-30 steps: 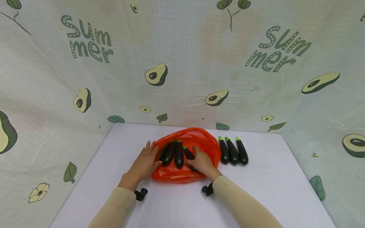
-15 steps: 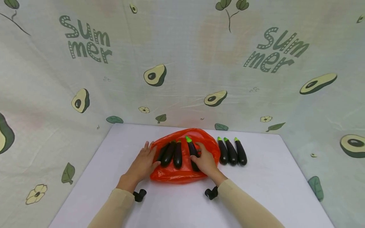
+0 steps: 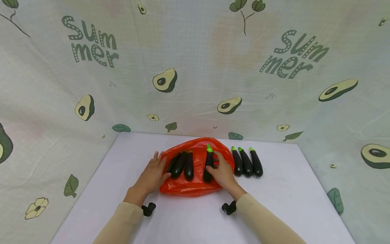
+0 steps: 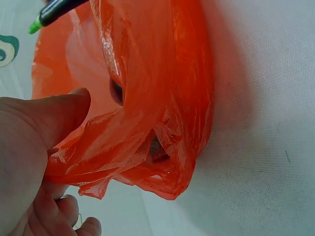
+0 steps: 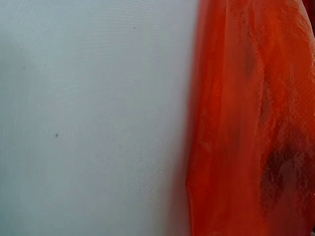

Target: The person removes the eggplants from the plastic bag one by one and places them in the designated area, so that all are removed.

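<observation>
Nearest us: beige sleeves (image 3: 118,225) and black wrist cameras (image 3: 148,209), over the white surface (image 3: 189,223). Then the red plastic bag (image 3: 193,190), lying flat, mouth spread. Left hand (image 3: 151,173) is at its left side, grip pinched on the rim, thumb inside, fingers outside. Right hand (image 3: 223,171) has its grip clamped on one eggplant (image 3: 209,167), thumb one side, fingers the other, green cap pointing away from us. That eggplant is over the bag's right half; we can't tell whether its fat end touches the plastic. Three eggplants in the bag (image 3: 189,166) lie bunched left; three loose eggplants (image 3: 245,162) lie just right of the bag. Behind: printed backdrop cloth (image 3: 195,51).

Step, as we judge it: handling one eggplant at the open mouth. Next move calls for a firm right grip, rim steady, no snag on the loose plastic.
</observation>
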`<state>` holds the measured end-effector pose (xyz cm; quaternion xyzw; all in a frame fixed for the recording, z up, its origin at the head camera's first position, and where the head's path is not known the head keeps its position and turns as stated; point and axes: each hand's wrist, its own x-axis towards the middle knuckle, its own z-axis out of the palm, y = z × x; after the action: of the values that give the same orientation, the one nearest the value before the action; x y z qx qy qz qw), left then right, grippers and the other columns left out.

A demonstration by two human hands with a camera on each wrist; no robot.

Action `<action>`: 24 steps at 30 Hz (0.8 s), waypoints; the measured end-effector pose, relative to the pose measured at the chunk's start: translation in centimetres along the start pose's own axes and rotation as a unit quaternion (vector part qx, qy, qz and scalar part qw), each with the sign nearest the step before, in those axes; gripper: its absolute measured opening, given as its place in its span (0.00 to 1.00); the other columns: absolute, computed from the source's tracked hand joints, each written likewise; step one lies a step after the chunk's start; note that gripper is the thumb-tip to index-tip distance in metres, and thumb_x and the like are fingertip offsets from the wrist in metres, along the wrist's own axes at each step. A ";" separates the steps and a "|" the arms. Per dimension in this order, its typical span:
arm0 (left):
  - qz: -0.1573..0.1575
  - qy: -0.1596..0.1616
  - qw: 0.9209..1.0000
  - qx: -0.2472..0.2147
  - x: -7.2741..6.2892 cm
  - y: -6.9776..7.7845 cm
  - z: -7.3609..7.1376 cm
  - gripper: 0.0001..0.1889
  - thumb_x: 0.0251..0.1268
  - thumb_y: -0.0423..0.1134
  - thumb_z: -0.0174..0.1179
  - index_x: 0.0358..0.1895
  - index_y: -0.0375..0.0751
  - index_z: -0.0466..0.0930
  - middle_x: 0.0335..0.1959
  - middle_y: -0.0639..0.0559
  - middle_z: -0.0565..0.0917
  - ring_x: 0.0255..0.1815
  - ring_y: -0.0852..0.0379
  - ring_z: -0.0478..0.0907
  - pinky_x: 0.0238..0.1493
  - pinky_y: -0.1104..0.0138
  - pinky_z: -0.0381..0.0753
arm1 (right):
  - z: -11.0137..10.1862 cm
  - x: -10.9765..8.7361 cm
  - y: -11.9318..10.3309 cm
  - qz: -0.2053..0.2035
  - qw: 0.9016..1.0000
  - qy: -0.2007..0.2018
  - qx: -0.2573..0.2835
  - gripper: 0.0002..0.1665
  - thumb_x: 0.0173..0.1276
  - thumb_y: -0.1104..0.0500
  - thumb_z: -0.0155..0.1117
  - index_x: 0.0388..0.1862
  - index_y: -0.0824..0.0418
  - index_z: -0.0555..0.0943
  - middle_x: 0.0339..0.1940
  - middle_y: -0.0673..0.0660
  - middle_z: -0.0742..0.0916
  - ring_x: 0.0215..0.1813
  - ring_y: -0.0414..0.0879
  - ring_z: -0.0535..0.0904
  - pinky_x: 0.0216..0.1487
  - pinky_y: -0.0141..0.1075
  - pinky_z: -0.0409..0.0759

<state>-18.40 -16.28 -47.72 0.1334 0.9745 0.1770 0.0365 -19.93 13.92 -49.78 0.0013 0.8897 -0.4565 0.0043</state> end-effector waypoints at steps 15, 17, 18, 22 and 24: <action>0.001 -0.002 1.000 0.002 0.0 0.0 0.0 0.45 0.74 0.48 0.67 0.84 0.33 0.55 0.87 0.37 0.54 0.89 0.35 0.39 0.82 0.39 0.54 | -0.6 -0.5 0.0 -0.018 0.999 0.038 0.016 0.41 0.74 0.55 0.72 0.80 0.51 0.64 0.67 0.62 0.83 0.61 0.59 0.84 0.61 0.54 0.87; 0.003 -0.001 1.000 0.005 0.0 0.0 0.0 0.45 0.74 0.48 0.67 0.84 0.33 0.55 0.86 0.37 0.54 0.89 0.35 0.40 0.82 0.39 0.54 | -0.8 -0.5 0.0 -0.020 0.999 0.038 0.021 0.41 0.74 0.55 0.72 0.80 0.51 0.64 0.68 0.63 0.83 0.62 0.59 0.84 0.62 0.54 0.87; 0.003 0.000 1.000 0.006 0.0 0.0 0.0 0.44 0.74 0.48 0.67 0.84 0.33 0.55 0.86 0.36 0.54 0.89 0.35 0.40 0.82 0.39 0.54 | -0.9 -0.6 0.0 -0.022 0.999 0.038 0.022 0.41 0.74 0.56 0.72 0.80 0.51 0.64 0.69 0.63 0.82 0.62 0.59 0.84 0.62 0.55 0.87; 0.003 -0.001 1.000 0.005 0.0 0.1 -0.1 0.45 0.74 0.49 0.67 0.84 0.33 0.55 0.86 0.36 0.54 0.89 0.35 0.40 0.82 0.39 0.54 | -1.2 -0.7 -0.1 -0.024 0.999 0.042 0.025 0.41 0.74 0.55 0.71 0.80 0.50 0.63 0.69 0.63 0.82 0.63 0.59 0.84 0.61 0.55 0.87; 0.003 -0.002 1.000 0.004 0.0 0.1 -0.1 0.45 0.74 0.49 0.67 0.84 0.33 0.55 0.86 0.36 0.54 0.89 0.35 0.40 0.82 0.39 0.54 | -1.4 -0.8 -0.2 -0.025 0.998 0.045 0.027 0.41 0.75 0.55 0.71 0.81 0.49 0.64 0.69 0.62 0.82 0.63 0.59 0.84 0.60 0.54 0.87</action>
<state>-18.34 -16.23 -47.58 0.1371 0.9747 0.1725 0.0369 -19.15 14.96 -48.75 0.0000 0.8763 -0.4795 -0.0470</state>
